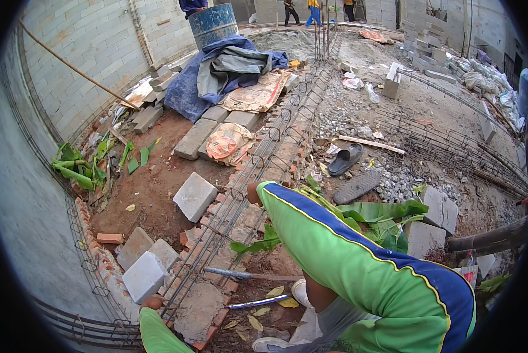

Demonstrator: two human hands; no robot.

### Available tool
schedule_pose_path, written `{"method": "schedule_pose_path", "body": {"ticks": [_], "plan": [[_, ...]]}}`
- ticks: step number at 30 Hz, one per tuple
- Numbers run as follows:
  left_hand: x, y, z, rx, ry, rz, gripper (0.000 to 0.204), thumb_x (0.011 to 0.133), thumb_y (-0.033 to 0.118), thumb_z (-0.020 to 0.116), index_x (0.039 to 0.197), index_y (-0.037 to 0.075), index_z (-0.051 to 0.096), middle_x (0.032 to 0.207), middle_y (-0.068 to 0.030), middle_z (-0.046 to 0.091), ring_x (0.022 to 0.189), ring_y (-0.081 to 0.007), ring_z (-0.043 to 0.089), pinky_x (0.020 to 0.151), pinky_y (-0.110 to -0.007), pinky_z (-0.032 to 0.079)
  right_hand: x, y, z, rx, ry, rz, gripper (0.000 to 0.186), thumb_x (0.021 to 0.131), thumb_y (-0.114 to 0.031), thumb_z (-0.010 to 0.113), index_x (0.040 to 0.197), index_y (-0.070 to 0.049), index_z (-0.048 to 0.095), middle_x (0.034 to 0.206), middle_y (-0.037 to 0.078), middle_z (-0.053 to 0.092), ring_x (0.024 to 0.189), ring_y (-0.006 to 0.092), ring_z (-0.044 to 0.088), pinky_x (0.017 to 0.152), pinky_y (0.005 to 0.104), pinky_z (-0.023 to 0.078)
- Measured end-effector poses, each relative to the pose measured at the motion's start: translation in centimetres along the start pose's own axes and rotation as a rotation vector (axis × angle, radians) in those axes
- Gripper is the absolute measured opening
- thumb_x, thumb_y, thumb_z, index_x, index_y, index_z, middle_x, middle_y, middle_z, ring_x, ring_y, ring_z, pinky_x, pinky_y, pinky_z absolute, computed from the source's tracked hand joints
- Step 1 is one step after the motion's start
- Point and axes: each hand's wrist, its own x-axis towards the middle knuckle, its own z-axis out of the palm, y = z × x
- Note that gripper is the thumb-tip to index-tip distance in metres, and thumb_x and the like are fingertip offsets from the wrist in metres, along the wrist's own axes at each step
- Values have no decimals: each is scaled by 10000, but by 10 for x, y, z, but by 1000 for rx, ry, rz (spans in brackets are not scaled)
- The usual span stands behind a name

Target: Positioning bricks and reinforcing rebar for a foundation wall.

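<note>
Rebar cage (pixel 231 209) has two hands (pixel 253 193) (pixel 152 302) at it, two sandals (pixel 346 159) (pixel 357 187) nearby.

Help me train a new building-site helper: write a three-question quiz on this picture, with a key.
1. Multiple choice: which of these is closest to both the left hand and the right hand?
A) tarpaulin
B) steel rebar cage
C) slipper

2. True or false: in the picture, the right hand appears lower than the left hand.

3. Short answer: what is the main colour of the drum near the top?

Key:
1. B
2. False; the right hand appears higher.
3. Blue
</note>
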Motion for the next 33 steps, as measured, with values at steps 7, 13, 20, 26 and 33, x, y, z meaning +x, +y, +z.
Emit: {"method": "schedule_pose_path", "body": {"ticks": [7,13,20,26,33], "plan": [[14,7,3,38,-10,12,351,892,303,499,1041,36,671,1016,-140,682,948,-287,634,833,-393,469,-34,-7,-8,81,29,80,340,797,-331,680,888,-4,710,849,115,692,740,291,629,668,423,525],[9,-13,3,130,21,43,362,888,323,482,986,35,678,1007,-142,680,939,-294,634,827,-396,467,-41,-22,-29,114,90,83,324,798,-327,676,872,-14,716,832,118,690,709,293,622,656,421,522],[12,24,0,57,-9,13,354,886,311,497,1023,29,662,1019,-135,676,900,-275,637,799,-400,475,-4,16,25,-86,-1,-31,351,794,-350,659,865,-12,719,831,121,693,700,299,623,663,436,514],[14,-6,2,135,-15,69,352,880,301,517,1051,26,654,1009,-127,677,860,-269,638,772,-396,478,18,9,9,-112,-14,-90,385,811,-374,627,840,-2,720,824,121,693,695,296,616,675,435,505],[20,3,2,70,3,90,339,883,296,524,1016,18,663,975,-134,679,878,-267,633,764,-394,477,23,20,19,-188,-142,-150,429,845,-392,576,826,12,721,812,109,690,701,292,609,697,443,495]]}}
